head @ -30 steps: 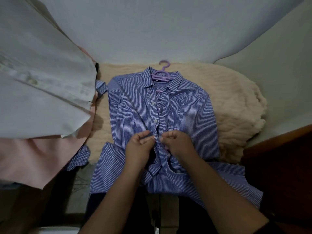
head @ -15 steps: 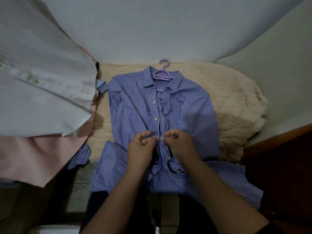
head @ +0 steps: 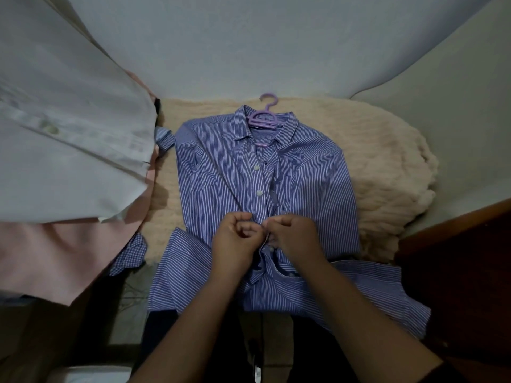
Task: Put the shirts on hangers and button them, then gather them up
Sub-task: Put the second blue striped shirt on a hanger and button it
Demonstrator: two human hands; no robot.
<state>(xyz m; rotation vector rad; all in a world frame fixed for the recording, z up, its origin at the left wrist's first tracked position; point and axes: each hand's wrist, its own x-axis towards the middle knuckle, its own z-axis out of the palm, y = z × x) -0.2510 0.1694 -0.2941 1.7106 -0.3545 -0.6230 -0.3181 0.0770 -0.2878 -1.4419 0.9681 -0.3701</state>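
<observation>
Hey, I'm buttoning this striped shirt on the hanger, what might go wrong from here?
Both hands, left hand and right hand, pinch the striped shirt placket mid-front. The fabric bunches there, so a button could go into the wrong hole. Pulling might also shift the collar off the purple hanger.

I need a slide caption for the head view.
Both hands button a striped shirt on a purple hanger.

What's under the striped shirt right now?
The striped shirt lies on a cream knitted blanket. A purple hanger shows at its collar; the hanger's arms are hidden inside. Both hands, left hand and right hand, cover the placket's middle.
</observation>
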